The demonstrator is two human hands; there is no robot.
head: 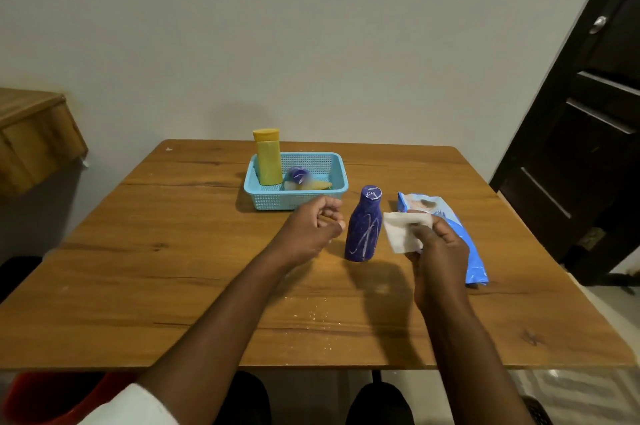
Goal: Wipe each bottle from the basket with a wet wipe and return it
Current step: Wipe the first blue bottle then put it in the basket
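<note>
One wooden surface (194, 251) carries everything, and on it, toward the far edge, sits a light-blue perforated basket (337, 170). Inside the basket a yellow bottle (268, 159) stands upright at the left end, while a smaller bottle with a blue cap (297, 175) lies tipped on the floor of it next to something yellowish that is too blurred to name. Just right of the basket's near corner, out on the surface, a dark blue bottle (363, 227) stands upright with pale smears down its side, well apart from the others. Beside that, to the right, lies a blue pack of wet wipes (469, 251)

Judging by this, the step in hand is the start of wiping the blue bottle: the right hand (438, 246) pinches a white wet wipe (401, 234) between thumb and fingers, close to the bottle's right side but not clearly touching it. The left hand (311, 230) hovers just left of the bottle, fingers loosely curled and holding nothing

Next, it seems, the left hand needs to grip the bottle to steady or lift it, so the wipe can be pressed against the smeared side and drawn round; afterwards the bottle belongs back in the basket's free right half
</note>
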